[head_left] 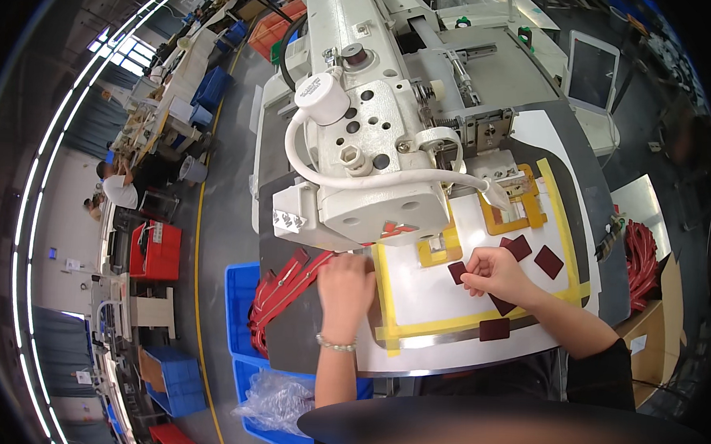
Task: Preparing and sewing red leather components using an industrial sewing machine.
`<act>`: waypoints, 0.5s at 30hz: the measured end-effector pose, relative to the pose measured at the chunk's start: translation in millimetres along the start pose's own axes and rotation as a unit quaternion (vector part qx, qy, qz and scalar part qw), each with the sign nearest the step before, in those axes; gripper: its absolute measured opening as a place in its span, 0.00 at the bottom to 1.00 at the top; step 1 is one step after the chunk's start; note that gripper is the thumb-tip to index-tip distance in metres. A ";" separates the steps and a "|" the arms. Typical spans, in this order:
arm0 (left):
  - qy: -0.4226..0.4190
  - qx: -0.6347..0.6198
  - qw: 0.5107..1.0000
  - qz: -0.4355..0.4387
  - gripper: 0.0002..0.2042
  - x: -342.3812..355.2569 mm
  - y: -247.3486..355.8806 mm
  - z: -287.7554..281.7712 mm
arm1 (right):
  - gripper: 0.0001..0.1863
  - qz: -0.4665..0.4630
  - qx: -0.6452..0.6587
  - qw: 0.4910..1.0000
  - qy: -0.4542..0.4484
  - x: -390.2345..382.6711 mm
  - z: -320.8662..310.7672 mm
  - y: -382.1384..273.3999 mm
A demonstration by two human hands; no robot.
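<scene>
My right hand (497,276) is closed in a pinch above the white work plate (428,302), with a small dark red patch (456,272) at its fingertips. Several similar patches lie around that hand, among them one patch (548,262) to its right and another patch (494,330) nearer to me. My left hand (346,290) lies at the plate's left side, by the front of a white sewing machine head (388,212). Its fingers are mostly hidden. Red straps (283,295) with a pale line along them run up to that hand; whether it grips them is unclear.
Yellow tape (438,328) borders the plate, and yellow-edged clamp frames (510,214) stand under the machine. Blue bins (241,329) sit at the lower left. On the right are a bundle of red cords (641,261) and a cardboard box (655,334).
</scene>
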State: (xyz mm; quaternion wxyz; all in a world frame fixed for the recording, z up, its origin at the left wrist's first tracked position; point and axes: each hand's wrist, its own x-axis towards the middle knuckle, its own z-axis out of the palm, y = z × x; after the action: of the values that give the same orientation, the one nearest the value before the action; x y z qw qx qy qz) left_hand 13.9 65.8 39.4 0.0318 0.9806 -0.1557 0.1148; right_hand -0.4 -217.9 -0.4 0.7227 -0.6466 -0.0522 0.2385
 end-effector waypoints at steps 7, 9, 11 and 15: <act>0.028 -0.180 0.974 0.135 0.08 11.7 71.5 26.0 | 0.07 0.029 0.013 0.999 -0.011 6.8 -1.1 1.0; 0.095 -0.207 0.957 0.181 0.11 19.2 75.6 30.5 | 0.08 0.048 0.031 0.998 0.002 7.8 -4.3 0.3; 0.117 -0.219 0.952 0.181 0.11 19.7 72.9 37.0 | 0.07 0.051 0.034 0.998 0.006 12.5 -5.5 -2.1; 0.154 -0.232 0.946 0.165 0.12 15.8 64.8 45.5 | 0.07 0.058 0.042 0.997 0.017 24.7 -4.4 -10.7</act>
State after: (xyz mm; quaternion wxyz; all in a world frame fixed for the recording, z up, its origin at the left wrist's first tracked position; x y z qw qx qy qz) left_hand 18.1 -4.8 0.7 0.2628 0.8769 -0.3309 0.2289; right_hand 26.0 -212.2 3.3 0.7348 -0.6218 0.0081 0.2708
